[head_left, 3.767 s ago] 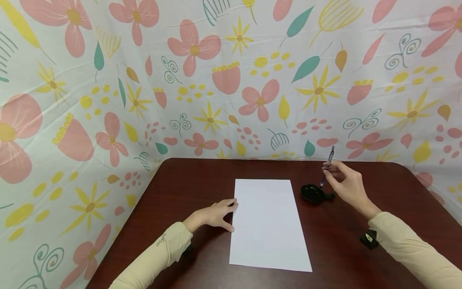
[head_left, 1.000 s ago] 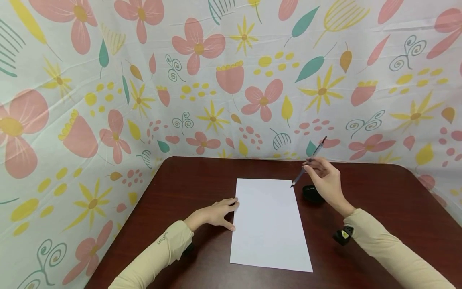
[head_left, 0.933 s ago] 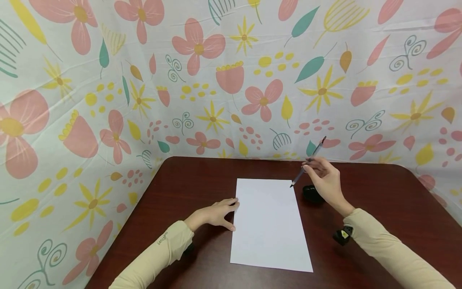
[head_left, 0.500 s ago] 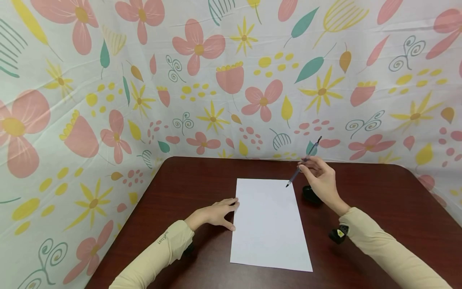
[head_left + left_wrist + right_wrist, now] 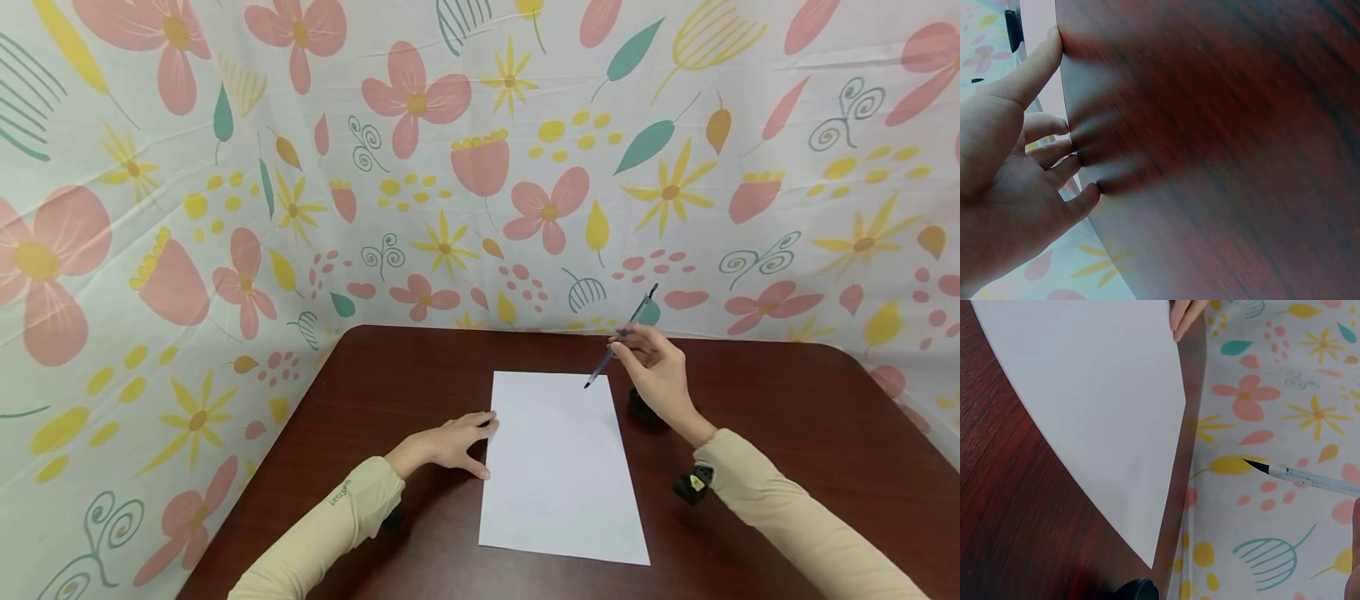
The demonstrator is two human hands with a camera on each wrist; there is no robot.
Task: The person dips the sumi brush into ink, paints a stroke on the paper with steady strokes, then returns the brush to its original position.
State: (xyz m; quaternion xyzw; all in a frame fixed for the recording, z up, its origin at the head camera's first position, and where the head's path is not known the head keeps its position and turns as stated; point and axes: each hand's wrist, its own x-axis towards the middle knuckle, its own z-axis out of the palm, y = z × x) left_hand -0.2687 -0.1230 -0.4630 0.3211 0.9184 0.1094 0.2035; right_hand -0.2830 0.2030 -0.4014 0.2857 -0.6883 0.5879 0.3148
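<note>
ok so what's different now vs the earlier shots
The right hand carried the brush leftward, from the black dish to near the far right corner of the paper. Nothing was released. The left hand stays at the paper's left edge; the paper looks unmoved and blank.

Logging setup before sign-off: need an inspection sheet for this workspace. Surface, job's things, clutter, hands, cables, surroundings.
Surface: dark red-brown wood-grain table.
Job's things: white paper flat on the table, no marks seen; ink brush, dark tip raised above the paper near its far right corner; black dish right of the paper, partly hidden by the right hand.
Clutter: nothing seen.
Hands: left hand rests at the paper's left edge; right hand pinches the brush, black device at that wrist.
Cables: nothing seen.
Surroundings: flower-print fabric behind the table and along its left.
</note>
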